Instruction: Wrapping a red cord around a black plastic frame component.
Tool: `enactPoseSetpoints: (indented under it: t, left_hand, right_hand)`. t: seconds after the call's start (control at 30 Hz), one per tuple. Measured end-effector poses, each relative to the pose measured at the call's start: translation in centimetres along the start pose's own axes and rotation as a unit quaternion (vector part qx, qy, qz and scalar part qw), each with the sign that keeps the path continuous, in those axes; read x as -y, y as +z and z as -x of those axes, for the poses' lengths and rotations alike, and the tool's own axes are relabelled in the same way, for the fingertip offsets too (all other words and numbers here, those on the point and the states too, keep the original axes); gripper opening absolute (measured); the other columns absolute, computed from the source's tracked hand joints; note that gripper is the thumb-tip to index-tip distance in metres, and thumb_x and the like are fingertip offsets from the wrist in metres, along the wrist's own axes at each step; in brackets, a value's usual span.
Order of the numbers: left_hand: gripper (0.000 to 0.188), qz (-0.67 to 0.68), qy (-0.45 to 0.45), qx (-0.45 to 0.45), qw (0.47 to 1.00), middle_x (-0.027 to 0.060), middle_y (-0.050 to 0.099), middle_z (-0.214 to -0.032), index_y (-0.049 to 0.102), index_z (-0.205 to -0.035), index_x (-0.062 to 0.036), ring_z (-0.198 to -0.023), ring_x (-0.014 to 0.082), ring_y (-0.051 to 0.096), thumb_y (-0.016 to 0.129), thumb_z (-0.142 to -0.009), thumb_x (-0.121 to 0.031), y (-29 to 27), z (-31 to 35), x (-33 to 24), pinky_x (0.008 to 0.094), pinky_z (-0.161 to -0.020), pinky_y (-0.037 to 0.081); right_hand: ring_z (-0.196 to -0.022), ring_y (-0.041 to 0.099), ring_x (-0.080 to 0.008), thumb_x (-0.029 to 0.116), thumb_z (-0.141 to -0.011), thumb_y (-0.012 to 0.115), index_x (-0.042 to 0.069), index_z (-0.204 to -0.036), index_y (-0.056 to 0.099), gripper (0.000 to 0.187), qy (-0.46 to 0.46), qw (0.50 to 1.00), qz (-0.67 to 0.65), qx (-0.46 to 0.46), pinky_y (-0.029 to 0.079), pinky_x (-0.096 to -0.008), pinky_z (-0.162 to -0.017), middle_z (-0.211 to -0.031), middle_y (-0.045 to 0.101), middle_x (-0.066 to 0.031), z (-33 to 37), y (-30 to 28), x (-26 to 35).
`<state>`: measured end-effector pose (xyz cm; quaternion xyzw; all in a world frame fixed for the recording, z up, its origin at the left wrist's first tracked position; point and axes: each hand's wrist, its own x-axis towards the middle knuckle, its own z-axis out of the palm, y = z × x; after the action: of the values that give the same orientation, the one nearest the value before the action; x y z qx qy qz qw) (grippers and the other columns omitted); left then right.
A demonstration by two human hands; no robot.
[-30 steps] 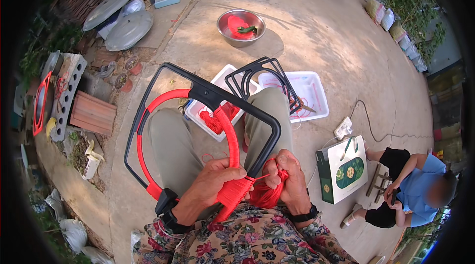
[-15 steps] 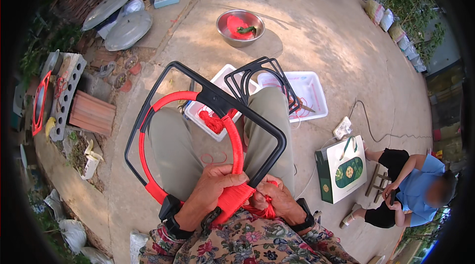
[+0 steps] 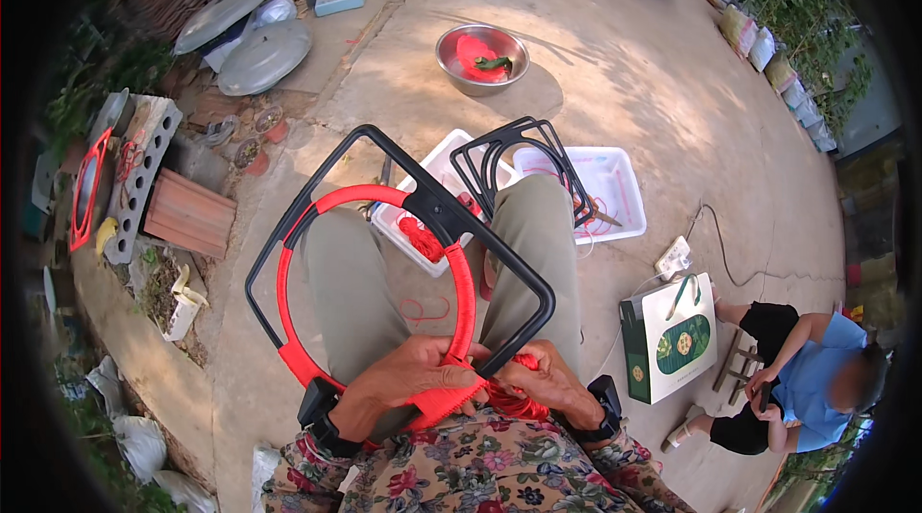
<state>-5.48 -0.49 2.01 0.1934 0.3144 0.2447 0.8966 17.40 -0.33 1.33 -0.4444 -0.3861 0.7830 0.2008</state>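
Observation:
A black square-cornered frame (image 3: 510, 266) with a round inner ring (image 3: 462, 300) lies across my lap, parts of the ring covered in tightly wound red cord. My left hand (image 3: 411, 371) is closed on the ring's near side, thumb on top, over a red wrapped band (image 3: 447, 402). Beside it, at the frame's near right corner, my right hand (image 3: 545, 384) is closed around a bundle of red cord (image 3: 517, 404). Its fingertips are partly hidden by the cord and frame.
Past my knees are a white tray (image 3: 437, 268) with red cord, a second white tray (image 3: 629, 191) with scissors, and a bare black frame (image 3: 538, 129). A steel bowl (image 3: 483, 88) stands farther off. Right are a gift bag (image 3: 669, 338), a power strip (image 3: 672, 257) and a seated person (image 3: 812, 369).
My left hand has shifted slightly, its thumb now lying across the band just below the ring. The whole scene sits a little farther right because the view turned. Both hands keep their holds.

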Motion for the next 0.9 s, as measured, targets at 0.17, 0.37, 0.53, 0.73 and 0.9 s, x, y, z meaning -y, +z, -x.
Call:
enactPoseSetpoints:
  t: [0.17,0.37,0.53,0.73,0.9]
  left_hand:
    - [0.055,-0.011,-0.007,0.018,1.0,0.0186,0.066,-0.089,0.045,-0.128,0.0085,-0.075,0.0255,0.068,0.07,-0.084,-0.011,-0.2,0.0,0.0,0.0346,-0.07,0.058]
    - [0.034,-0.027,-0.039,-0.007,0.999,0.0142,0.065,-0.079,0.05,-0.109,0.0066,-0.065,0.0207,0.066,0.068,-0.084,-0.007,0.7,-0.6,-1.3,0.0301,-0.056,0.055]
    - [0.025,-0.022,0.075,-0.024,0.997,0.0156,0.065,-0.077,0.054,-0.1,0.0051,-0.061,0.0208,0.066,0.069,-0.083,-0.006,1.9,-0.6,-1.6,0.0299,-0.053,0.055]
    - [0.02,-0.059,0.155,-0.053,0.985,0.0157,0.065,-0.076,0.056,-0.095,0.0046,-0.062,0.0212,0.066,0.068,-0.084,-0.007,4.2,-0.2,-2.8,0.0304,-0.051,0.054]
    - [0.02,-0.018,0.177,-0.048,0.983,0.0189,0.064,-0.074,0.054,-0.096,0.0032,-0.058,0.0265,0.066,0.067,-0.085,-0.008,4.9,-1.4,-3.1,0.0352,-0.052,0.056]
  right_hand:
    - [-0.068,0.046,-0.0009,0.009,-0.089,0.061,0.002,-0.091,0.064,0.008,-0.015,0.994,0.111,0.005,0.039,-0.02,-0.057,-0.073,0.055,0.0055,-0.1,-0.1,0.2]
    - [-0.071,0.046,-0.0009,0.009,-0.091,0.058,0.001,-0.093,0.064,0.01,-0.02,0.998,0.053,-0.002,0.039,-0.0198,-0.059,-0.076,0.055,0.0068,0.2,0.1,2.1]
    - [-0.07,0.046,-0.0007,0.009,-0.092,0.057,0.003,-0.09,0.063,0.008,-0.067,0.993,0.098,0.015,0.039,-0.0192,-0.059,-0.076,0.055,0.0069,0.1,0.2,5.7]
    - [-0.065,0.042,-0.0007,0.011,-0.092,0.057,0.006,-0.077,0.054,0.017,-0.155,0.98,0.125,0.029,0.036,-0.0195,-0.055,-0.071,0.052,0.007,-0.1,-0.8,7.9]
    - [-0.06,0.039,-0.0004,0.013,-0.091,0.058,0.006,-0.072,0.049,0.022,-0.18,0.975,0.128,0.025,0.032,-0.0202,-0.051,-0.064,0.049,0.0061,-1.0,-1.8,8.9]
